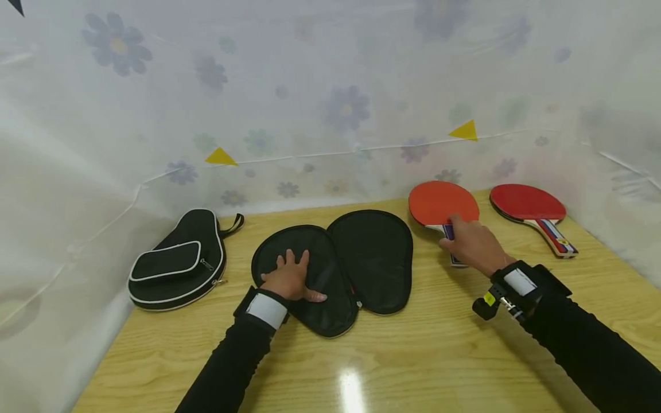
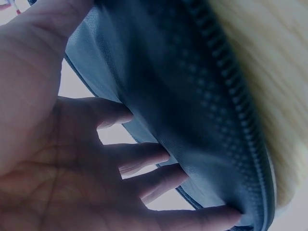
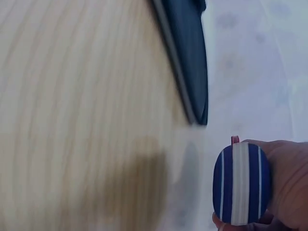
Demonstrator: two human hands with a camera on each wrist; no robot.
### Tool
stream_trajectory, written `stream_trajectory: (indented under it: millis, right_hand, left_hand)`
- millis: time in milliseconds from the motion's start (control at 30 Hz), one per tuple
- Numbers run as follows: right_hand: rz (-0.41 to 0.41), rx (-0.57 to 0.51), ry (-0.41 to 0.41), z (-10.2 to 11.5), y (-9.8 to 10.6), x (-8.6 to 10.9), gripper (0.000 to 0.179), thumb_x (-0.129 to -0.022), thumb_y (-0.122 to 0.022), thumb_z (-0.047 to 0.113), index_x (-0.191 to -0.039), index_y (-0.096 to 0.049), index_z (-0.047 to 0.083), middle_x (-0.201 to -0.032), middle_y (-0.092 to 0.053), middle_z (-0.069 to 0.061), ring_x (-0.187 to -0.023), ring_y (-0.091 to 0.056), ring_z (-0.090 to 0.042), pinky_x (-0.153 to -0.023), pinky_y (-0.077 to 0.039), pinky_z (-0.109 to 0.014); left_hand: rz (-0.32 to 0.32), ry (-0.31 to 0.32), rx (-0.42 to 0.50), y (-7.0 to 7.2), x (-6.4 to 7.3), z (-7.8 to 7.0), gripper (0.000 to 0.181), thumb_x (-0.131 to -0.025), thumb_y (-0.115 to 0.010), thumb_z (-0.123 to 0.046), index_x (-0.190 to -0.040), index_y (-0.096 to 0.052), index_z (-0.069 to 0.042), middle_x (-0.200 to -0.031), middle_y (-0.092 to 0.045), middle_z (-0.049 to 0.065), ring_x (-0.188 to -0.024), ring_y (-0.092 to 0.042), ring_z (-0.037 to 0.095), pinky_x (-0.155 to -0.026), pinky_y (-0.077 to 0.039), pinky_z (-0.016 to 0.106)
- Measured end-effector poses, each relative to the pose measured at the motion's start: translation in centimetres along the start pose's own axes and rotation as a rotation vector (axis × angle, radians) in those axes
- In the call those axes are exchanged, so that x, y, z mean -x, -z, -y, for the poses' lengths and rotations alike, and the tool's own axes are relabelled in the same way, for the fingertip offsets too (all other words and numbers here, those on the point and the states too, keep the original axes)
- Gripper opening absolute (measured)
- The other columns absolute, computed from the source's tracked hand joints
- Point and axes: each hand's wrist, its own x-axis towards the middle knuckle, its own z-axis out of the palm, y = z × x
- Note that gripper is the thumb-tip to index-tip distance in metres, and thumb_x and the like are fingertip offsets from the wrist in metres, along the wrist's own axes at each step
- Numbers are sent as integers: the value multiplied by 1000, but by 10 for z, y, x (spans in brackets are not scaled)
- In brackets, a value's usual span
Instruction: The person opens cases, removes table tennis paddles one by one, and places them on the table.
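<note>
An unzipped black paddle case lies spread in two halves at the middle of the table. My left hand rests on its left half with fingers spread. In the left wrist view, the fingertips touch the black fabric beside the zipper teeth. My right hand grips the handle of a table tennis paddle with an orange-red face, right of the case. The striped butt of that handle points at the right wrist camera.
Another paddle, darker red, lies at the far right of the wooden table. A closed black case with white piping lies at the left. Behind hangs a flowered sheet with yellow triangles.
</note>
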Motion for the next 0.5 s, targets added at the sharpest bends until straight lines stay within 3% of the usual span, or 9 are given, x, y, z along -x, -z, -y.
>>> stream_trajectory:
  millis: [267,500]
  right_hand:
    - [35,11,-37,-36,1,4,38,-93,-64,16,-111,-48,-13,-79,-59,-21,-62,-61,-25,-53,-49,-37]
    - [52,4,-26,-53,-1,3,41,-93,-63,16,-114,-47,-16,-84,-60,-25,-65,-61,-27,-55,-50,-39]
  left_hand:
    - [12,0,4,1,-1,0,112,-78,-81,-55,-162,-22,-11,-163,-14,29,-149,-17,51,-101,-30,78]
    - [10,2,4,0,-1,0,112,-78,-81,-55,-162,-22,-11,-164,-14,29,-149,-17,51,-101,-30,78]
